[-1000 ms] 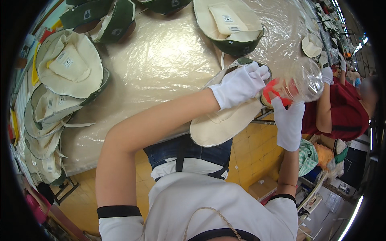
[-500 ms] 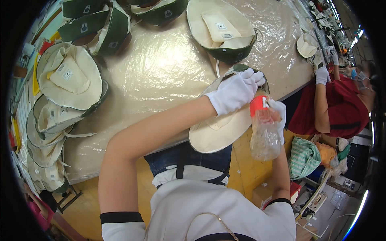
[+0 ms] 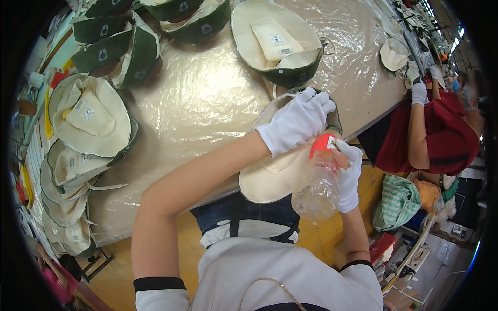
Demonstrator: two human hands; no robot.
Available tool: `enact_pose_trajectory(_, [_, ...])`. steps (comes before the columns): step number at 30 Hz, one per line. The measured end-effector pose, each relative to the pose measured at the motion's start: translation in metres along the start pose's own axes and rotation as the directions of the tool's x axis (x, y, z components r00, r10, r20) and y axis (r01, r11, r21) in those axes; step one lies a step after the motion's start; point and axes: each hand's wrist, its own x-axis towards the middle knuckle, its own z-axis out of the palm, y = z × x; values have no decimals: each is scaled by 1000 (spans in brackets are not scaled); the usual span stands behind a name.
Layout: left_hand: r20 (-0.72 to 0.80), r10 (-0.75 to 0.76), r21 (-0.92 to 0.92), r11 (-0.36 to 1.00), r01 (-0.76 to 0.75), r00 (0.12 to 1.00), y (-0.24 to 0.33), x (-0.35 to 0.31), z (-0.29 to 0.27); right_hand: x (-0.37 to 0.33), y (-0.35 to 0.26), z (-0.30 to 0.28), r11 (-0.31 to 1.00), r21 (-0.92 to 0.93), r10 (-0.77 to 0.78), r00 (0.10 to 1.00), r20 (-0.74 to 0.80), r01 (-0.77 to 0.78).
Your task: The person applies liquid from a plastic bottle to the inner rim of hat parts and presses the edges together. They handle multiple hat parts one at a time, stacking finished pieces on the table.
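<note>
Clear plastic, the red-labelled bottle [image 3: 316,189] has swung its base from the right round toward the person's jeans [image 3: 262,211], firmly in the right hand's [image 3: 350,170] grasp. Its neck end stays by the hat [image 3: 261,180], so the work seems to remain at that same spot, though any contact there is hidden. The left hand [image 3: 296,123] clasps the hat over the table's [image 3: 176,124] near edge.
</note>
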Motion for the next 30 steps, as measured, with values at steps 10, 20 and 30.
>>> enact_pose_trajectory(10, [13, 26, 46, 999, -27, 1000, -8, 1, -3, 15, 51, 13, 944, 164, -272, 957, -101, 286])
enact_pose_trajectory(20, [97, -52, 312, 950, 19, 994, 19, -10, 1, 10, 27, -4, 993, 84, -84, 996, -3, 84])
enact_pose_trajectory(30, [209, -180, 244, 961, 127, 961, 25, -12, -2, 25, 25, 2, 599, 587, 465, 834, 299, -544])
